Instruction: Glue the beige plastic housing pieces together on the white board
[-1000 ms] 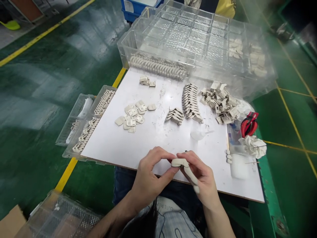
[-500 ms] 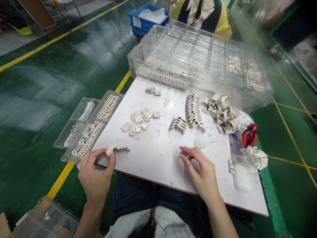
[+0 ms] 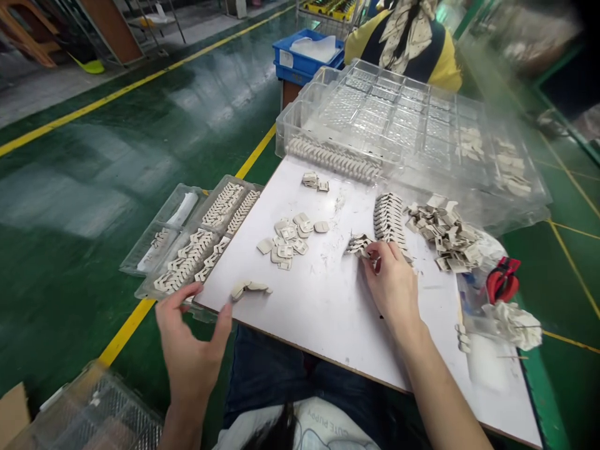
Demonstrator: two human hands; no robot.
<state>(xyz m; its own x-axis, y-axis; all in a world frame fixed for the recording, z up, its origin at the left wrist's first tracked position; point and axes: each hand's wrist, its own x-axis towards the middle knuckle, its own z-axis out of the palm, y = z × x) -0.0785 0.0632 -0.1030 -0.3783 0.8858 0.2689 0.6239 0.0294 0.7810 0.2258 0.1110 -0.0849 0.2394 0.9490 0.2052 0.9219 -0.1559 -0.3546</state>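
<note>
My left hand (image 3: 190, 340) is open at the board's left front corner, thumb and fingers wide apart and nothing between them. Just right of its thumb lies a small joined set of bent beige plastic pieces (image 3: 250, 288). My right hand (image 3: 392, 284) is closed, its fingertips pinching the near end of a short row of bent beige plastic pieces (image 3: 359, 242); the fingers partly hide the grip. Behind that hand runs a longer nested row of like pieces (image 3: 389, 215). Flat beige caps (image 3: 285, 240) lie in a loose pile at the board's left middle.
A heap of beige clips (image 3: 447, 234) lies to the right on the white board (image 3: 304, 325). Clear compartment boxes (image 3: 394, 125) cover the far edge. Filled trays (image 3: 178, 262) stand left. Red-handled pliers (image 3: 502, 280) lie right. A person in yellow sleeves (image 3: 447, 69) sits beyond.
My left hand has let go of the joined bent pieces, which now lie on the board. My right hand has reached forward to the short row and closed there. The view has shifted.
</note>
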